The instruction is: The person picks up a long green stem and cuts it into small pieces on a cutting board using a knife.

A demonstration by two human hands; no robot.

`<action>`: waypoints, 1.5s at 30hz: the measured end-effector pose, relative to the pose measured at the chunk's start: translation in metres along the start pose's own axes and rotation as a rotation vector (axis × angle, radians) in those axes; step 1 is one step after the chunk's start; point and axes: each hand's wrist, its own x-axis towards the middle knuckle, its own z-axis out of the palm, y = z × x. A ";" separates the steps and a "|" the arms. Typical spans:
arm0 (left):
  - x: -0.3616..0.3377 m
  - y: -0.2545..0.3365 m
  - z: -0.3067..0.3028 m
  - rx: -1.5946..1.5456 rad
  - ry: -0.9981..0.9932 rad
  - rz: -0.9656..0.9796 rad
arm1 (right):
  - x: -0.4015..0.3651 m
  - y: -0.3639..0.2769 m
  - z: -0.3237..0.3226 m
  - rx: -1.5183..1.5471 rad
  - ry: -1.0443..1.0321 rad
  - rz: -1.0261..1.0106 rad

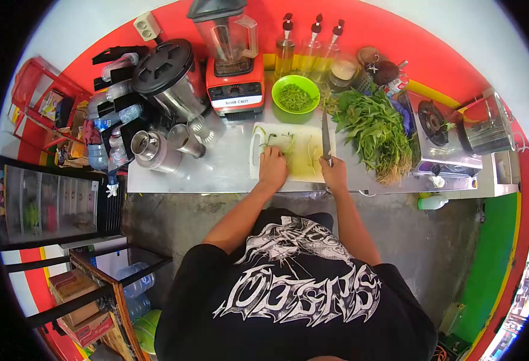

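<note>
My right hand [335,173] is closed around the handle of a kitchen knife [326,133], whose blade points away from me over the right part of a white cutting board [320,169]. On the left part of the board rests my left hand [273,166], its fingers bent and pressed together on some thin green stems [289,144]. A few pale stem pieces [311,150] lie between the two hands. Just behind the board stands a lime-green bowl [280,107] holding chopped greens [294,97]. To the right lies a large bunch of leafy greens [370,126], roots toward me.
A red blender [234,90] stands behind the steel counter [222,162], with a metal canister [156,150] and steel cup [186,141] at left. Oil bottles [285,51] line the back wall. A gas stove [445,141] with a pot [487,133] is at right.
</note>
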 end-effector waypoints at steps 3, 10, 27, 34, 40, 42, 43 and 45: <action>0.002 0.007 -0.013 -0.149 -0.013 0.020 | 0.003 0.002 -0.002 -0.039 -0.034 0.042; 0.014 0.015 -0.005 -0.726 -0.027 0.081 | -0.003 -0.045 -0.002 0.229 -0.247 0.136; 0.003 -0.008 0.001 -0.639 -0.029 -0.036 | 0.017 -0.036 0.005 -0.213 -0.133 -0.159; 0.013 -0.014 -0.010 -0.576 0.142 -0.057 | 0.001 -0.023 -0.008 -0.350 -0.006 -0.145; 0.021 0.011 -0.003 -0.599 0.057 0.067 | -0.019 0.000 -0.021 -0.337 0.055 -0.074; 0.023 0.025 0.001 -0.551 -0.008 0.138 | -0.027 0.004 -0.026 -0.372 0.026 -0.081; 0.025 0.030 0.003 -0.526 -0.039 0.175 | -0.030 0.006 -0.029 -0.400 0.000 -0.086; 0.028 0.038 0.004 -0.505 -0.032 0.150 | -0.036 0.010 -0.032 -0.429 -0.038 -0.155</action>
